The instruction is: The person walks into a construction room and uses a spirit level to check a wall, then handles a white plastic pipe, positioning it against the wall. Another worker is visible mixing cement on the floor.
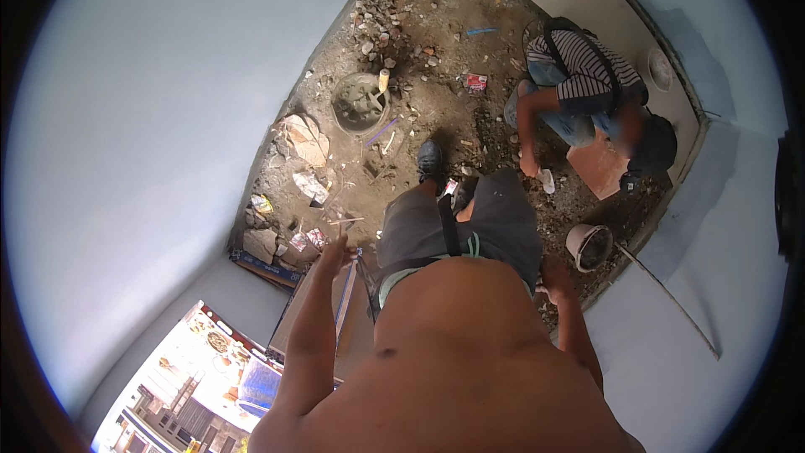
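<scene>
My left hand (pixel 335 257) hangs low beside my left thigh, over the edge of a brown board or carton (pixel 317 310). Its fingers look loosely apart. Just beyond the fingertips shows a thin pale stick (pixel 345 221); whether the hand touches it cannot be made out. Close against my right thigh is my right hand (pixel 556 279), its fingers partly hidden and curling toward the shorts. Farther off, to the left, a round mortar basin (pixel 359 104) holds grey mix and a trowel with a pale handle (pixel 383 82).
A co-worker (pixel 587 84) crouches at the right beside a reddish tile (pixel 597 166). Nearer are a pale bucket (pixel 589 246) and a long rod (pixel 671 298) leaning by the wall. Rubble (pixel 377 29), torn paper (pixel 306 141) and wrappers (pixel 476 84) litter the dirt floor.
</scene>
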A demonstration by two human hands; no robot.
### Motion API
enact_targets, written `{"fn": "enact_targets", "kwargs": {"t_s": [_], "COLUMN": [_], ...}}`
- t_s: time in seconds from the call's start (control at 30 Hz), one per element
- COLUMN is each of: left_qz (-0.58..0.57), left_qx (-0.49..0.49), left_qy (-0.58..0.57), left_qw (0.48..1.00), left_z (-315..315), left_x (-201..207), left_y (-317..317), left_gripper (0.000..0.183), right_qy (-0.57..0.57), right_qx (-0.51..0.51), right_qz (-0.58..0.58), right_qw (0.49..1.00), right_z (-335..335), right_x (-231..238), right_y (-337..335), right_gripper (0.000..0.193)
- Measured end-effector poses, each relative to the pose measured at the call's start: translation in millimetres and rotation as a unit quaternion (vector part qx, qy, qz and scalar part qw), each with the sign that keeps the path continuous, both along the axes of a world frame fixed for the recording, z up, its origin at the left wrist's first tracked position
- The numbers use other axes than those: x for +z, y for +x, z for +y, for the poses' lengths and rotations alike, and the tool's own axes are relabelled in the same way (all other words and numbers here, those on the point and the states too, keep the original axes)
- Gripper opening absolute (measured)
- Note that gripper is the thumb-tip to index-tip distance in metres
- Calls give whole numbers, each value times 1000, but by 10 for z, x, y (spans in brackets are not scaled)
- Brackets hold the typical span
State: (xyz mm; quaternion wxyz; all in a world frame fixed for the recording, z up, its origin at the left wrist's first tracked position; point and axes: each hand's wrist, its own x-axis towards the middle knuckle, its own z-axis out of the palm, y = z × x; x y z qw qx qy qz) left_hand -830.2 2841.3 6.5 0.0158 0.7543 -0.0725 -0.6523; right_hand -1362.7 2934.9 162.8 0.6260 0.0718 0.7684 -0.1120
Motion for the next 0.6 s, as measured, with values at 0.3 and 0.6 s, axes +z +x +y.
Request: {"fn": "enact_targets", "kwargs": {"t_s": [0.3, 0.6], "left_qz": [124, 177], "left_qx": [243, 299], "left_qy": [91, 59], "left_qw": [958, 936], "left_z": [463, -1169], "left_x": [200, 572], "left_y": [-825, -1982], "left_gripper": [35, 37], "right_qy": [-140, -355], "right_qx": [-69, 236], "right_qz": [-151, -72], "right_qw": [976, 902], "right_z": [-645, -3141], "right_x": [63, 112], "right_y": [-479, -1557], "right_gripper": [21, 33]}}
